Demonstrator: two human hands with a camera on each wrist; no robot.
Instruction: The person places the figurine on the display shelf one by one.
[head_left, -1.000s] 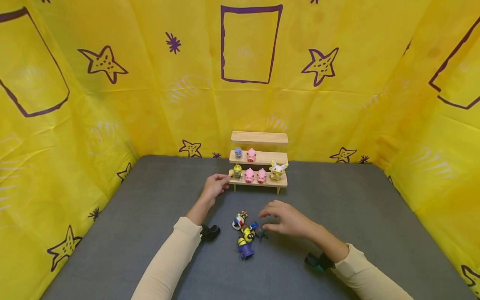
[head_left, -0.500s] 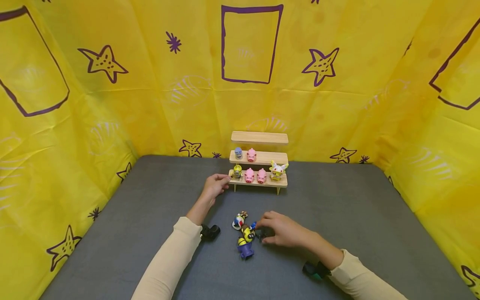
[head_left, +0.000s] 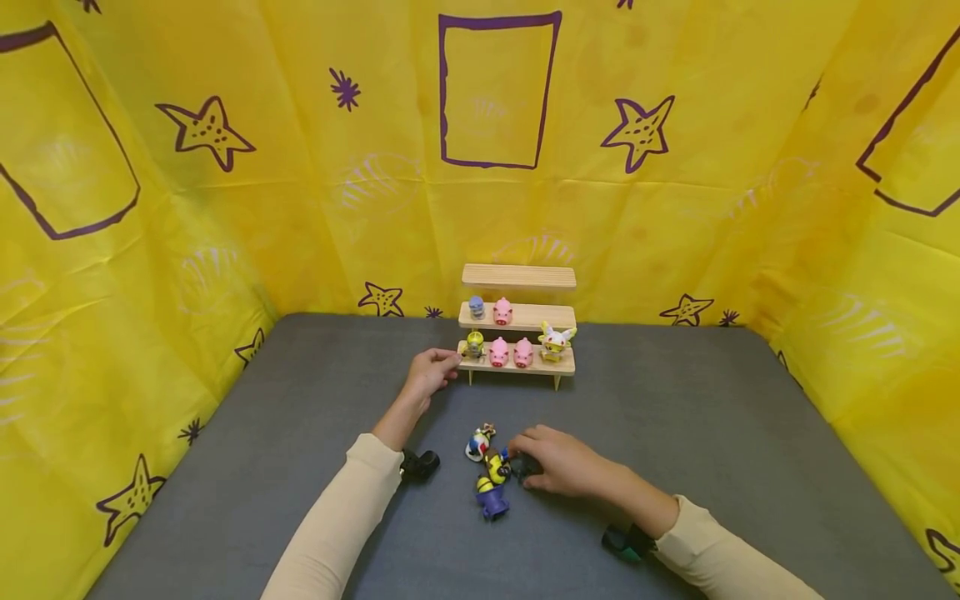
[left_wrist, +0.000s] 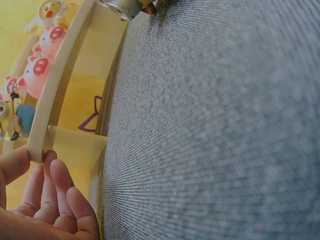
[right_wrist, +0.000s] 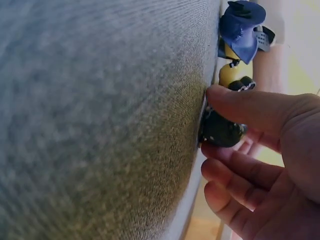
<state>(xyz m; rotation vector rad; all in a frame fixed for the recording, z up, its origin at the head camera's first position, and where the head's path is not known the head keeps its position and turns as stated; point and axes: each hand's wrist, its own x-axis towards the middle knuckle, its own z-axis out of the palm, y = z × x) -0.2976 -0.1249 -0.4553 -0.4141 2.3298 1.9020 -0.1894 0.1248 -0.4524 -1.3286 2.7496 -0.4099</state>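
My left hand pinches the left end of the lowest tier of a wooden three-tier display stand; in the left wrist view the thumb and fingertips close on that board end. Out on the grey cloth, my right hand has thumb and forefinger around a small dark toy figure, which lies on the cloth and is partly covered by the fingers. Beside it are a yellow figure with black goggles, a figure in a purple-blue outfit and a white, red and blue figure.
On the lowest tier stand a yellow goggled figure, two pink pigs and a white-eared yellow figure. The middle tier bears a blue figure and another pink pig. A yellow printed curtain rises behind the table.
My right hand has come down and a little left onto the dark figure, its thumb and fingers closing around it. The left hand keeps its place on the stand.
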